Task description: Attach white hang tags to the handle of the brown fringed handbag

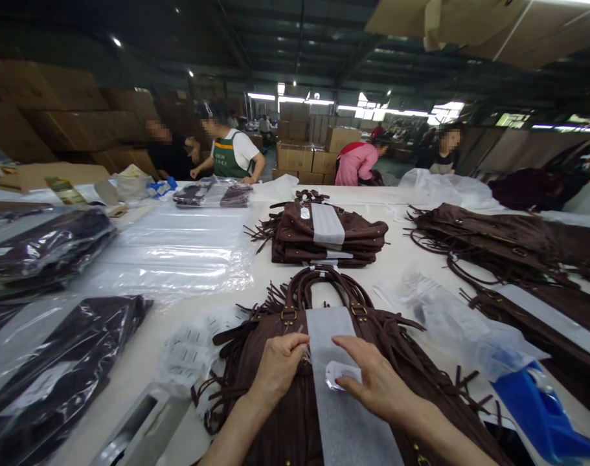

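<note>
A brown handbag (270,323) with fringe and buckled handles lies flat before me on the table. Down its middle runs a strip of pale wrapping paper (333,336). My left hand (278,366) is closed in a pinch at the strip's left edge, and what sits between the fingertips is too small to name. Over the strip's right side, my right hand (377,378) has its thumb and fingers apart. A white tag (340,374) lies on the paper between that thumb and forefinger; whether the thumb touches it I cannot tell.
Stacked brown bags (295,226) stand just beyond, and more bags (493,239) lie at right. Plastic-wrapped bags (56,369) fill the left, near clear plastic sleeves (178,239). A blue tape dispenser (542,401) is at lower right. Several people work across the table (396,259).
</note>
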The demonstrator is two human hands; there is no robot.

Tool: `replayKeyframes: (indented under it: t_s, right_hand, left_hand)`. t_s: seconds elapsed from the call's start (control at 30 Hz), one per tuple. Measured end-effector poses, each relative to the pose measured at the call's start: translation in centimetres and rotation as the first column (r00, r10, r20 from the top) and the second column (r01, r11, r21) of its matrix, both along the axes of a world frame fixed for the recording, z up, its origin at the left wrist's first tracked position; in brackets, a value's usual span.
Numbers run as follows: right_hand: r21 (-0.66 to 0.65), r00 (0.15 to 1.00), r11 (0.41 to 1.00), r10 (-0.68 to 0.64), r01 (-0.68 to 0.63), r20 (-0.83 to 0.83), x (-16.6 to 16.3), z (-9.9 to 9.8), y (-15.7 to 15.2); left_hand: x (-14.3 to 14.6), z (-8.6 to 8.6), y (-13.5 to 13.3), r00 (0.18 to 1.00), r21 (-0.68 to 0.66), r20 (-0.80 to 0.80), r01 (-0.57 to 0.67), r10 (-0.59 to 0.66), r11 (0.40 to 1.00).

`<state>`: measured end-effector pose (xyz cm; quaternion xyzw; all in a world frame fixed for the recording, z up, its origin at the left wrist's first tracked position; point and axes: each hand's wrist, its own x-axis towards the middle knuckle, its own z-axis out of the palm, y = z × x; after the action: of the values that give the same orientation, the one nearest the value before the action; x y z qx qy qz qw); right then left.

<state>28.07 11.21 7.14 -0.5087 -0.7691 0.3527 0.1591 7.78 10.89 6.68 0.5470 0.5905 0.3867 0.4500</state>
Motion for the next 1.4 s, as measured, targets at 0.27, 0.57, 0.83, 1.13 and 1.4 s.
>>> replayKeyframes:
  t_s: [0.27,0.57,0.83,1.13,1.4]
  right_hand:
    - [-0.315,0.917,0.949,-0.100,-0.029,-0.386,-6.8,-2.1,1.0]
    - [-0.054,0.979,0.990,-0.140,0.133,-0.146,-7.9,-2.3,5.0]
    - [-0.023,0.992,0.992,-0.126,0.126,0.014,-8.4,-3.0,7.7]
    - [0.003,0.982,0.987,-0.163,0.163,0.096,-8.6,-3.8,8.4]
    - [0.063,0.975,0.986,-0.164,0.157,0.148,-10.6,-4.2,8.1]
  left_hand:
    - [-1.0,-0.6,0.4,0.998,-0.017,-0.019,-0.057,0.056,0.998]
    - [-5.7,-4.7,4.9,0.989,-0.095,-0.098,-0.121,0.112,0.988]
    - [-6.2,-7.8,10.8,0.936,-0.230,-0.352,-0.086,-0.001,0.969]
    - [-5.3,-8.5,11.7,0.984,-0.314,-0.177,-0.066,0.010,0.947]
    - [-6.4,-7.4,11.1,0.997,-0.310,0.067,-0.007,0.029,0.951]
